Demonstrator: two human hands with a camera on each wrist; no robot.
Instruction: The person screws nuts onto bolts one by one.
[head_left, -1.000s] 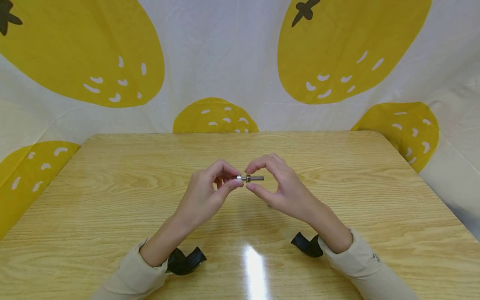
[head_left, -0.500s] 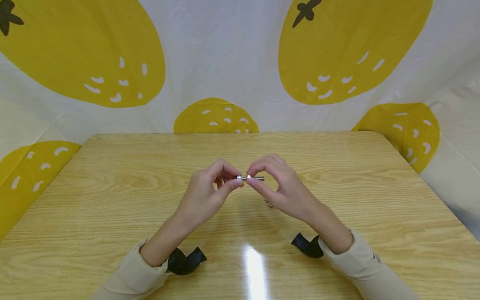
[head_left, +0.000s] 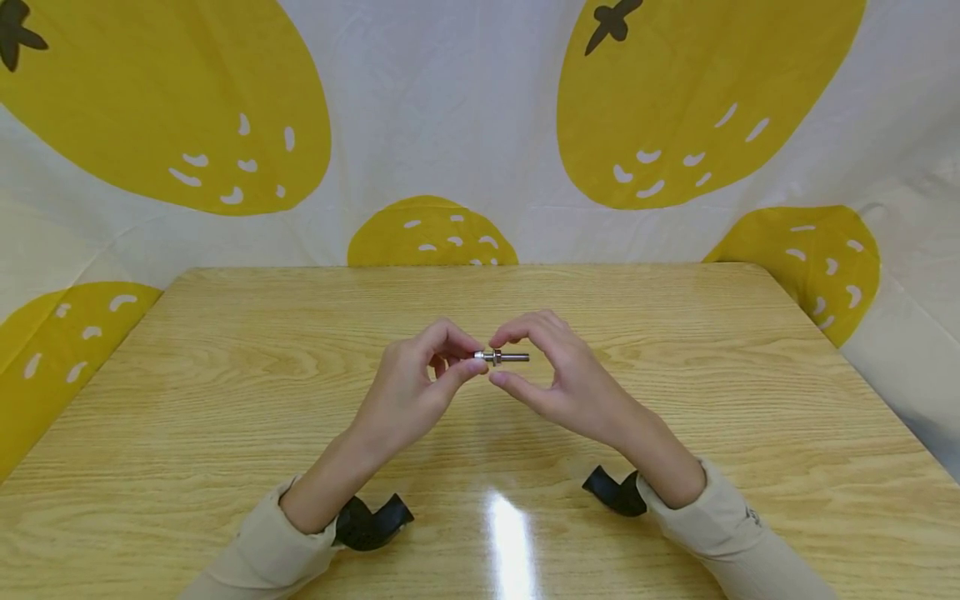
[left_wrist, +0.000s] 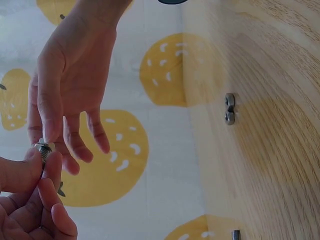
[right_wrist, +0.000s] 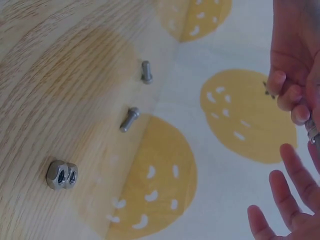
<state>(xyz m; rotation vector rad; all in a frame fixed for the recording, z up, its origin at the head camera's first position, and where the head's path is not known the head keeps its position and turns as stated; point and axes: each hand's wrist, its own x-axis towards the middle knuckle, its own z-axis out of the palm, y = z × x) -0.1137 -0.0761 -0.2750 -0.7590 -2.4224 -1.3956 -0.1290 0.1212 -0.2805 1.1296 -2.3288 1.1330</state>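
Note:
In the head view my left hand [head_left: 416, 383] pinches the head end of a metal bolt [head_left: 516, 357], which lies level with its shank pointing right. A nut [head_left: 497, 357] sits around the shank, a short way from the left fingertips. My right hand [head_left: 573, 375] curves about the nut, with thumb and index finger held apart above and below it. In the left wrist view the bolt's thread [left_wrist: 44, 154] shows between the left fingers and the nut. Only part of the bolt [right_wrist: 312, 130] appears at the right wrist view's edge.
Two loose nuts [right_wrist: 56, 175] stand side by side on the wooden table [head_left: 300, 333]. Two more bolts [right_wrist: 130, 120] lie on it in the right wrist view. A fruit-print cloth [head_left: 442, 108] hangs behind. Black wrist mounts [head_left: 372, 523] sit at both sleeves.
The right thumb and index finger were apart, closed on the nut half a second ago, and are apart again now. The left hand and bolt have stayed in place.

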